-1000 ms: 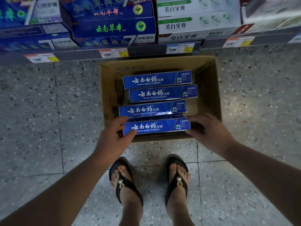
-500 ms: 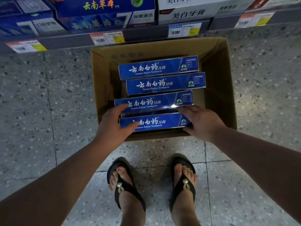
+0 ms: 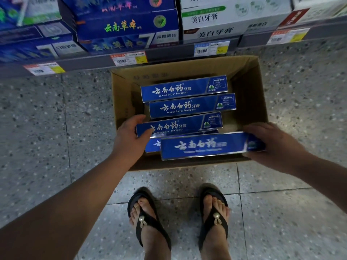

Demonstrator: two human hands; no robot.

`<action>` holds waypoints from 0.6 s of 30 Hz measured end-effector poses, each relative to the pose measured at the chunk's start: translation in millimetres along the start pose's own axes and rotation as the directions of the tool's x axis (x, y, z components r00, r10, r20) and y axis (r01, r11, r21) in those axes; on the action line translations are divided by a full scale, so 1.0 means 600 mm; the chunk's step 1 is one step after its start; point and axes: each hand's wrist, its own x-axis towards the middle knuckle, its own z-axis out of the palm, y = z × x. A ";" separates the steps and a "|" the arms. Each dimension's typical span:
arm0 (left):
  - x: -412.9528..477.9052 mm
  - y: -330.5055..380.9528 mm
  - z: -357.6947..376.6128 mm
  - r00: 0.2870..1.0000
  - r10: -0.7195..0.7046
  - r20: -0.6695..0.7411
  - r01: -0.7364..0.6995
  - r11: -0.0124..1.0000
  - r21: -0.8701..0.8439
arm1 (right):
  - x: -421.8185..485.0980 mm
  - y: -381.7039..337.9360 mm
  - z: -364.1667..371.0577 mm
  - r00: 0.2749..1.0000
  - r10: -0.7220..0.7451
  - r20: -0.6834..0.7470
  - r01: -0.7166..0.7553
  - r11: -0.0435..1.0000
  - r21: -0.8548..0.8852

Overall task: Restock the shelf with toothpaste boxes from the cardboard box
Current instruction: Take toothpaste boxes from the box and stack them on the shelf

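An open cardboard box [image 3: 249,87] stands on the floor below the shelf [image 3: 169,55]. Several blue toothpaste boxes lie flat inside it. My right hand [image 3: 272,143] grips the right end of the nearest toothpaste box [image 3: 202,146], which is raised and shifted right over the carton's front edge. My left hand [image 3: 129,136] rests against the left end of another blue toothpaste box [image 3: 178,126] in the carton, thumb on its top; whether it grips it I cannot tell. Another blue box [image 3: 153,145] shows underneath.
The shelf above holds stacked blue toothpaste boxes [image 3: 127,27] and white toothpaste boxes [image 3: 216,21], with price tags [image 3: 129,59] along its edge. My feet in black sandals [image 3: 148,220] stand on the speckled tiled floor [image 3: 37,128] just before the carton.
My right hand has lifted the nearest toothpaste box and drawn it to the right. My left hand has moved up to the end of the box behind it. The view has tilted up slightly.
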 end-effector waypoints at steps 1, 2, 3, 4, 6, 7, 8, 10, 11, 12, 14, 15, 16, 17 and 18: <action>0.004 -0.002 0.003 1.000 0.007 0.011 -0.007 0.999 0.044 | -0.012 0.014 -0.018 1.000 0.014 -0.021 -0.014 1.000 -0.006; 0.008 -0.002 0.008 0.999 0.024 0.041 -0.029 0.993 0.112 | -0.022 0.030 -0.033 0.999 0.032 -0.025 -0.032 0.999 -0.005; 0.013 -0.001 0.015 0.996 0.041 0.080 -0.056 0.979 0.198 | -0.033 0.046 -0.045 0.999 0.044 -0.026 -0.044 0.999 0.001; 0.017 0.001 0.024 0.992 0.058 0.113 -0.089 0.953 0.289 | -0.043 0.061 -0.051 0.998 0.055 -0.035 -0.055 0.998 0.016; 0.025 0.004 0.041 0.985 0.108 0.135 -0.157 0.883 0.443 | -0.058 0.071 -0.059 0.992 0.115 -0.050 -0.111 0.990 0.085; 0.028 0.003 0.047 0.983 0.135 0.126 -0.181 0.849 0.497 | -0.061 0.075 -0.060 0.990 0.131 -0.057 -0.124 0.986 0.114; 0.031 0.000 0.053 0.981 0.158 0.112 -0.193 0.822 0.536 | -0.063 0.076 -0.058 0.990 0.125 -0.069 -0.115 0.983 0.140; 0.033 -0.010 0.061 0.978 0.184 0.097 -0.205 0.782 0.589 | -0.059 0.074 -0.053 0.988 0.110 -0.105 -0.093 0.983 0.157; 0.032 -0.014 0.064 0.977 0.189 0.097 -0.209 0.770 0.603 | -0.054 0.073 -0.049 0.986 0.100 -0.132 -0.080 0.985 0.150; 0.032 -0.017 0.067 0.976 0.196 0.098 -0.214 0.762 0.611 | -0.051 0.071 -0.045 0.983 0.091 -0.158 -0.068 0.988 0.142; 0.034 -0.019 0.069 0.976 0.191 0.105 -0.214 0.754 0.621 | -0.046 0.063 -0.039 0.977 0.072 -0.202 -0.045 0.989 0.138; 0.036 -0.019 0.069 0.977 0.184 0.110 -0.212 0.751 0.625 | -0.043 0.057 -0.037 0.976 0.060 -0.208 -0.031 0.990 0.140; 0.037 -0.020 0.067 0.977 0.179 0.116 -0.212 0.748 0.629 | -0.042 0.050 -0.037 0.977 0.047 -0.207 -0.017 0.990 0.142; 0.037 -0.020 0.064 0.977 0.177 0.120 -0.212 0.750 0.627 | -0.041 0.042 -0.039 0.977 0.030 -0.213 0.000 0.990 0.139; 0.034 -0.018 0.058 0.976 0.180 0.120 -0.215 0.754 0.621 | -0.040 0.037 -0.042 0.973 0.017 -0.230 0.015 0.990 0.138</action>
